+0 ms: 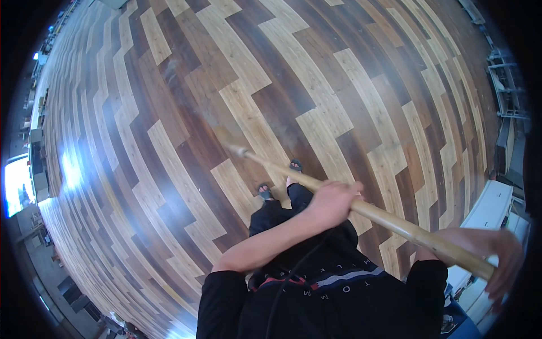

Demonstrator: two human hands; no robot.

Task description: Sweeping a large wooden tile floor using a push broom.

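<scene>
A long pale wooden pole [403,227] slants across my front, from the lower right up to the middle of the floor. My left hand [334,202] is closed around its middle. At its upper end, by the right rim, my right hand [504,261] is wrapped about the pole, with the fingers partly blurred. The pole's low end [243,151] carries a whitish collar. Beyond that collar a brownish head [224,137] is smeared by motion over the floor, so I cannot tell whether it is a broom or a mop.
Planks in mixed light and dark browns cover the floor [248,107]. My sandalled feet [265,192] stand just below the pole. White furniture [490,206] is at the right, with metal racks [505,85] farther off. A bright opening [20,186] and assorted items line the left rim.
</scene>
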